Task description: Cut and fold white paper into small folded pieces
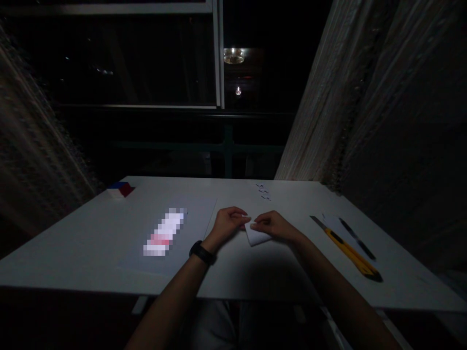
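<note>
Because the white folded paper (257, 237), left of the yellow cutter (345, 248), looks light and easily creased, its edges suit a gentle grip, the left hand (228, 222) and right hand (275, 226) pinching its far corner.

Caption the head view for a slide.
Left hand and right hand hold white paper at a table, with a yellow cutter to the right.
</note>
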`<state>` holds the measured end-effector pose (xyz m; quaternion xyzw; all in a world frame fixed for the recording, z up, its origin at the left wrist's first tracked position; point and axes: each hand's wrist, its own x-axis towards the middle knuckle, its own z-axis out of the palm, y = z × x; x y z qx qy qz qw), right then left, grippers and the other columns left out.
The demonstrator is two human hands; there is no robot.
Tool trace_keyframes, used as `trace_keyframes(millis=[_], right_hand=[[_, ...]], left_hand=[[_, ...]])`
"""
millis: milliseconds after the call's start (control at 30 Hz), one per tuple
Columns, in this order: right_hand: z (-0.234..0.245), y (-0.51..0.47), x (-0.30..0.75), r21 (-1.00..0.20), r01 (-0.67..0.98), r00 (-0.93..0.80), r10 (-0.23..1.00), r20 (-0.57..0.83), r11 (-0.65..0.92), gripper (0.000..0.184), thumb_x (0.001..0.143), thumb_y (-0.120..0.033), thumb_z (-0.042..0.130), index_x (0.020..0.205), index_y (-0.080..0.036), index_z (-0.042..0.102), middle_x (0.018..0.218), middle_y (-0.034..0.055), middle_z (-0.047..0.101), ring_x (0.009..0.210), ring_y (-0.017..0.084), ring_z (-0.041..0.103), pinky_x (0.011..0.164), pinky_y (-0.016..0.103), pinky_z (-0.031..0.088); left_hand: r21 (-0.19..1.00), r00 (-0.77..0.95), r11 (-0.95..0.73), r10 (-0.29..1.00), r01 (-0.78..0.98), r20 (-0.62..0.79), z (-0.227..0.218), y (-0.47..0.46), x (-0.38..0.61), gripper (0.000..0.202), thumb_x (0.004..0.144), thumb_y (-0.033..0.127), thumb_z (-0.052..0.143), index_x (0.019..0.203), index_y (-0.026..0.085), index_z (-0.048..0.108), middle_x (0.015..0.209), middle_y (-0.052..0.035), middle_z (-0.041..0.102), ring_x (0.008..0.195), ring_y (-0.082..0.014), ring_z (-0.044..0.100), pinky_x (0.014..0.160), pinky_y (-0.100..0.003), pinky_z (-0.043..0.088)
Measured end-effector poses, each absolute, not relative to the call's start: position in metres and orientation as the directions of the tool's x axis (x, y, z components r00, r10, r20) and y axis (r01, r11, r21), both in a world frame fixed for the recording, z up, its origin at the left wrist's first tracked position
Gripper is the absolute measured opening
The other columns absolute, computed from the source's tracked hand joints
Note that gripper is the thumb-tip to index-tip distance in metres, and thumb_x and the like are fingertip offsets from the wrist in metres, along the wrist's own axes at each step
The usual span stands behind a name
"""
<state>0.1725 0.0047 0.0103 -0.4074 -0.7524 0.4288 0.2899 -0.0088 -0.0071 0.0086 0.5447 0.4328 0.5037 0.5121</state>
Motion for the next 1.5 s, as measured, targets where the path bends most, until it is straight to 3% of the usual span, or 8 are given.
trace_keyframes(millis=[233, 400, 633, 833, 1233, 1500], right_hand=[[0.007, 0.007, 0.176, -0.944, 0.307, -0.432, 0.902, -0.024, 0.122, 0.035, 0.054, -0.046, 0.072, 0.059, -0.012, 0.064, 0.048, -0.0027, 0.052, 0.046, 0.008, 0.042, 0.045, 0.022, 0.028], [0.010, 0.006, 0.180, -0.951, 0.295, -0.469, 0.881, -0.060, 0.093, 0.035, 0.053, -0.045, 0.073, 0.059, -0.012, 0.064, 0.046, -0.0039, 0.049, 0.045, 0.007, 0.038, 0.045, 0.021, 0.024], [0.010, 0.003, 0.183, -0.957, 0.262, -0.628, 0.775, -0.070, 0.126, 0.033, 0.057, -0.043, 0.072, 0.062, -0.011, 0.066, 0.047, -0.0048, 0.048, 0.046, 0.006, 0.038, 0.047, 0.021, 0.026], [0.011, 0.000, 0.178, -0.968, 0.219, -0.575, 0.818, -0.023, 0.126, 0.034, 0.055, -0.044, 0.073, 0.063, -0.011, 0.067, 0.055, -0.0009, 0.057, 0.053, 0.010, 0.046, 0.052, 0.022, 0.034], [0.013, -0.003, 0.176, -0.989, 0.144, -0.610, 0.791, -0.058, 0.038, 0.023, 0.054, -0.033, 0.075, 0.060, -0.012, 0.067, 0.050, -0.0035, 0.055, 0.049, 0.007, 0.045, 0.051, 0.021, 0.032], [0.014, -0.004, 0.177, -0.992, 0.123, -0.570, 0.820, -0.050, 0.024, 0.027, 0.050, -0.035, 0.077, 0.058, -0.012, 0.066, 0.050, -0.0019, 0.056, 0.050, 0.009, 0.047, 0.052, 0.023, 0.035]], left_hand=[[0.992, 0.202, -0.047, 0.977, -0.117, 0.070, 0.004, -0.007, -0.010, 0.034, 0.055, 0.031, 0.078, 0.077, 0.009, 0.065, 0.061, -0.0055, 0.065, 0.054, -0.0148, 0.062, 0.054, -0.026, 0.051], [0.978, 0.286, 0.006, 0.957, -0.209, 0.055, 0.007, -0.009, -0.013, 0.033, 0.055, 0.028, 0.078, 0.078, 0.008, 0.065, 0.067, -0.0076, 0.067, 0.061, -0.0166, 0.064, 0.062, -0.030, 0.054], [0.981, 0.348, 0.043, 0.937, -0.191, 0.027, 0.008, -0.012, -0.013, 0.033, 0.050, 0.023, 0.080, 0.075, 0.007, 0.066, 0.065, -0.0090, 0.068, 0.058, -0.0171, 0.064, 0.059, -0.029, 0.053], [0.987, 0.383, -0.017, 0.921, -0.160, 0.078, 0.007, -0.011, -0.013, 0.027, 0.051, 0.023, 0.078, 0.071, 0.008, 0.068, 0.061, -0.0079, 0.067, 0.054, -0.0152, 0.062, 0.056, -0.027, 0.052], [0.994, 0.415, -0.066, 0.904, -0.090, 0.098, 0.003, -0.009, -0.017, 0.023, 0.052, 0.023, 0.077, 0.070, 0.010, 0.071, 0.066, -0.0089, 0.069, 0.056, -0.0146, 0.061, 0.057, -0.025, 0.049], [0.994, 0.396, -0.027, 0.916, -0.102, 0.065, 0.004, -0.009, -0.015, 0.024, 0.053, 0.021, 0.077, 0.073, 0.009, 0.071, 0.062, -0.0079, 0.067, 0.053, -0.0135, 0.060, 0.054, -0.023, 0.048]])
